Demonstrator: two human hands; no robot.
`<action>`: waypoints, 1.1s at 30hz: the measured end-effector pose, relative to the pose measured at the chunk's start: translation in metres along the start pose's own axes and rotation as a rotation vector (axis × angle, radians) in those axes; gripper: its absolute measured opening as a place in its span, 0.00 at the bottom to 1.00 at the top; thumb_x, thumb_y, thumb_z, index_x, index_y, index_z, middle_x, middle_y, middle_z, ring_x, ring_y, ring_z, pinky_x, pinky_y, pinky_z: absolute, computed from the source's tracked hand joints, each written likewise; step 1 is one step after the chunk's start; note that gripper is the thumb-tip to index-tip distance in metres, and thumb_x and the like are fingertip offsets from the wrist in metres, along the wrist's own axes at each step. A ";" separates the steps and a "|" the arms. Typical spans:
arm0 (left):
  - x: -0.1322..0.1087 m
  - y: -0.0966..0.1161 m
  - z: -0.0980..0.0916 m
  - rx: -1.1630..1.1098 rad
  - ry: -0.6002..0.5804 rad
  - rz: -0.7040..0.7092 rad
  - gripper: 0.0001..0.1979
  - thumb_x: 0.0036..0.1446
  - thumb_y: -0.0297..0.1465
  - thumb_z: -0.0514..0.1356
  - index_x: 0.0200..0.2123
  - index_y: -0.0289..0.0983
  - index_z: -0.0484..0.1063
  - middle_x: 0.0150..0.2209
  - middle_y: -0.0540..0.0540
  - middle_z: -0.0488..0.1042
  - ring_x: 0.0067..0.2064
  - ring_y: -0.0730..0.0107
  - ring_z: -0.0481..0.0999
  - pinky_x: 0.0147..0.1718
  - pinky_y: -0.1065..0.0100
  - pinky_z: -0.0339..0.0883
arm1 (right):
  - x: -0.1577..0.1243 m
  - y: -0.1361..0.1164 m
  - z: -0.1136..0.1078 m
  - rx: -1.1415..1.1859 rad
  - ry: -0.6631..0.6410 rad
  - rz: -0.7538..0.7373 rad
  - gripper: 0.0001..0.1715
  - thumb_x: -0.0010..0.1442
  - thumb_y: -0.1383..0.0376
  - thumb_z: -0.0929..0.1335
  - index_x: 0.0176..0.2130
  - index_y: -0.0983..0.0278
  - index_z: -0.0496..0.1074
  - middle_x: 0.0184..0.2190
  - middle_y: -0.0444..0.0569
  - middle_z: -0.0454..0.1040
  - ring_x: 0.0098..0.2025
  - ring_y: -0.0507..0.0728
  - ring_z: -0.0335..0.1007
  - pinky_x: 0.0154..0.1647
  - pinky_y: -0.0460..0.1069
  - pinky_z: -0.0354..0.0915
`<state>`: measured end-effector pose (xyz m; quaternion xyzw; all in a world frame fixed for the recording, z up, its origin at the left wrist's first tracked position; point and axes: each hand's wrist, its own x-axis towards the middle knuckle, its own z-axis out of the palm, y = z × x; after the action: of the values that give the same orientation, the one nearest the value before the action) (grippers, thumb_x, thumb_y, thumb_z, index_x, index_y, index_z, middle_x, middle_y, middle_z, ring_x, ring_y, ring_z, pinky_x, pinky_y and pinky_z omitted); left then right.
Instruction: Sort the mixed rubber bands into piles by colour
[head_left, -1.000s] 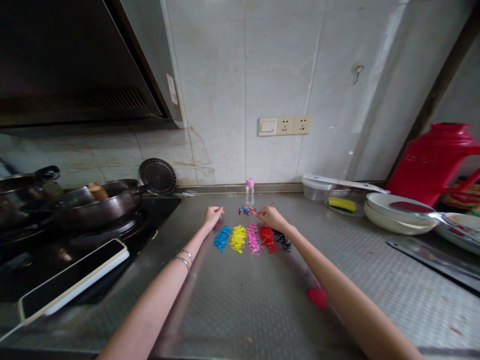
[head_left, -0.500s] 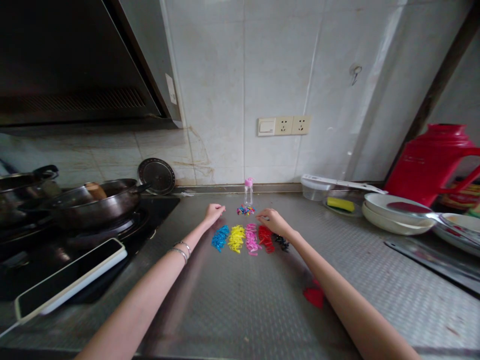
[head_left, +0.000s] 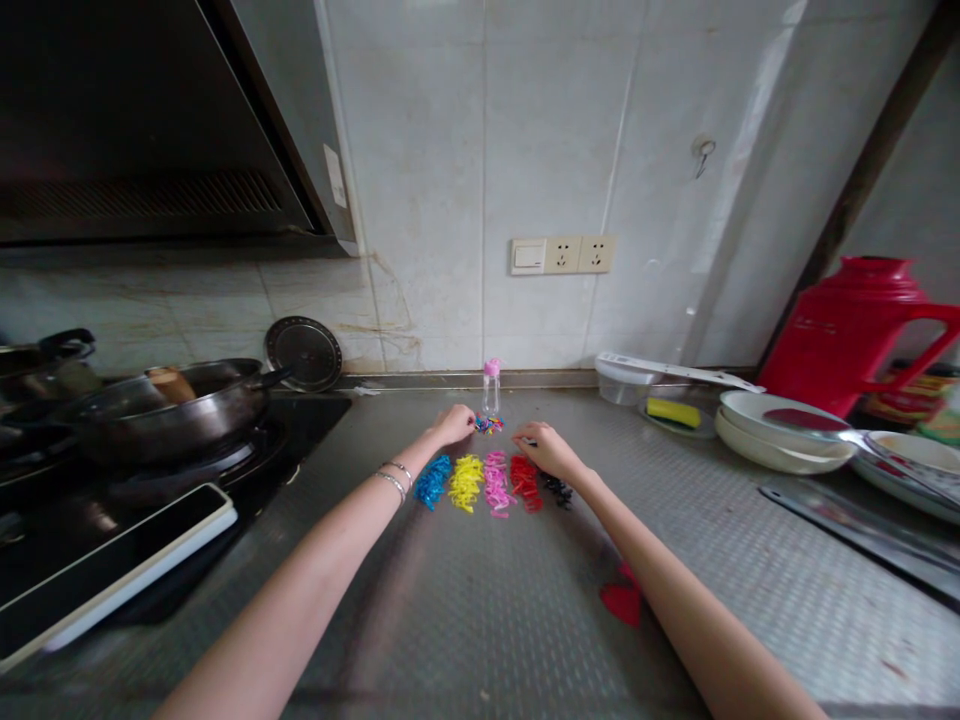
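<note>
Small coloured pieces, which look like rubber bands, lie sorted in a row: a blue pile point(head_left: 433, 482), a yellow pile point(head_left: 466, 483), a pink pile point(head_left: 496, 484), a red pile point(head_left: 526, 482) and a black pile point(head_left: 558, 491). Behind the row is a mixed-colour pile point(head_left: 490, 426), in front of a clear bottle with a pink cap point(head_left: 491, 388). My left hand point(head_left: 453, 426) has its fingertips pinched at the mixed pile's left edge. My right hand point(head_left: 546, 447) hovers behind the red and black piles, fingers curled together. Whatever either hand pinches is too small to make out.
On the left, a phone point(head_left: 120, 570) lies by the stove with a steel pan point(head_left: 165, 415). To the right stand a plastic tub point(head_left: 626, 385), a yellow sponge point(head_left: 673, 413), white bowls point(head_left: 780, 440), a knife point(head_left: 847, 530) and a red thermos point(head_left: 847, 330). A red item point(head_left: 622, 603) lies beside my right forearm.
My left hand has moved right, from beside the mixed pile to its edge. My right hand stays close to the same spot. The view has shifted slightly.
</note>
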<state>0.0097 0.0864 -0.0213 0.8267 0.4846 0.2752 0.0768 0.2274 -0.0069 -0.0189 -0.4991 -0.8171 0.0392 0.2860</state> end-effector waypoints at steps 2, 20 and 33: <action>0.001 -0.001 0.003 0.033 0.018 -0.026 0.05 0.39 0.27 0.58 0.20 0.39 0.75 0.21 0.44 0.73 0.22 0.70 0.66 0.23 0.72 0.53 | 0.000 -0.001 -0.002 0.005 0.001 0.015 0.15 0.54 0.65 0.60 0.36 0.64 0.73 0.36 0.49 0.72 0.42 0.54 0.63 0.45 0.46 0.56; -0.005 0.003 -0.017 0.062 0.022 -0.072 0.11 0.46 0.35 0.56 0.27 0.34 0.76 0.26 0.43 0.74 0.26 0.72 0.68 0.25 0.73 0.55 | -0.002 0.007 -0.003 0.050 0.053 -0.014 0.14 0.53 0.65 0.60 0.35 0.64 0.73 0.35 0.50 0.72 0.39 0.53 0.65 0.43 0.45 0.57; -0.005 -0.003 -0.029 -0.006 0.068 -0.026 0.13 0.47 0.34 0.55 0.26 0.32 0.76 0.25 0.43 0.74 0.24 0.72 0.67 0.25 0.73 0.55 | -0.003 0.007 -0.005 0.068 0.052 -0.009 0.15 0.52 0.68 0.60 0.36 0.64 0.73 0.35 0.50 0.71 0.38 0.53 0.65 0.42 0.45 0.58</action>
<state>-0.0101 0.0795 -0.0001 0.8103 0.4968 0.3037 0.0665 0.2365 -0.0068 -0.0179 -0.4860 -0.8098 0.0526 0.3243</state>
